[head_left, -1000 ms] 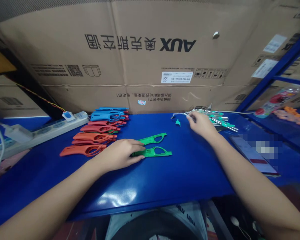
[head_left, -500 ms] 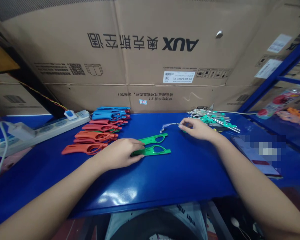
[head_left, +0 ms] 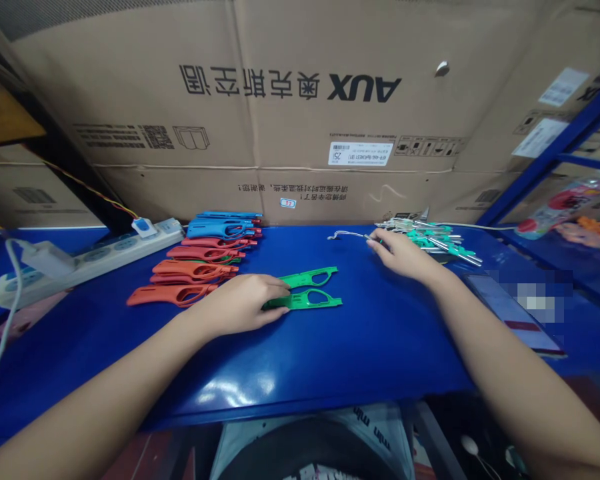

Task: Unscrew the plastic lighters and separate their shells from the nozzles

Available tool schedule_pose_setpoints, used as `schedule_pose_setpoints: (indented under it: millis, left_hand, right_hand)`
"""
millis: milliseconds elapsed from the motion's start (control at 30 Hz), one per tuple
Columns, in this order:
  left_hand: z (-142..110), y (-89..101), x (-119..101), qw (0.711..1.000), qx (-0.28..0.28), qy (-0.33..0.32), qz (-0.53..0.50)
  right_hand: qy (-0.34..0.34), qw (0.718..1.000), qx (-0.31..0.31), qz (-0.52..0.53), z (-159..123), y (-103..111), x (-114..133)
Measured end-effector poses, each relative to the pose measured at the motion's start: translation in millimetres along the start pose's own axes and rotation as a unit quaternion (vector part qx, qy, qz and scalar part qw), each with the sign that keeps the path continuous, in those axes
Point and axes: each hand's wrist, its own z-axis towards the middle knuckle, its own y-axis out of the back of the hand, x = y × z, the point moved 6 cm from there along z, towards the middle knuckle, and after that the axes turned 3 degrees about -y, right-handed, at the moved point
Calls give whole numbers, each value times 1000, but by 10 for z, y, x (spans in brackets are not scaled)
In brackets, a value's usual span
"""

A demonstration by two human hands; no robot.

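My left hand [head_left: 253,303] rests on the table with its thumb and fingers closed around the left ends of two green lighter shell halves [head_left: 314,300]. The shells lie one behind the other, handle loops to the right. Between its thumb and fingertips, my right hand [head_left: 395,252] pinches a small part with a thin white wire [head_left: 347,234] trailing to the left. The part itself is mostly covered by the fingers. Right beside that hand lies a pile of lighter inner assemblies [head_left: 437,239], teal with metal rods.
Stacked red-orange lighter shells [head_left: 173,295] and blue ones [head_left: 213,229] line the table's left side. Behind them is a white power strip [head_left: 125,250] with plugs. A large cardboard box [head_left: 290,120] forms the back. To the right are a flat pouch [head_left: 510,317] and a bottle [head_left: 563,207].
My right hand has moved slightly back and to the right, and the white wire's loose end has swung away from me. My left hand and the green shells have stayed in place.
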Motion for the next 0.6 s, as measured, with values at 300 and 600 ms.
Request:
schedule_pose_setpoints:
  millis: [300,600]
  left_hand:
    - [-7,205,5,976,-196,91,-1]
    - [-28,88,-53,952,-270,94,-106]
  right_hand:
    - [115,980,-19,164,-203,-45,654]
    - [151,963,65,214,-333,-228,907]
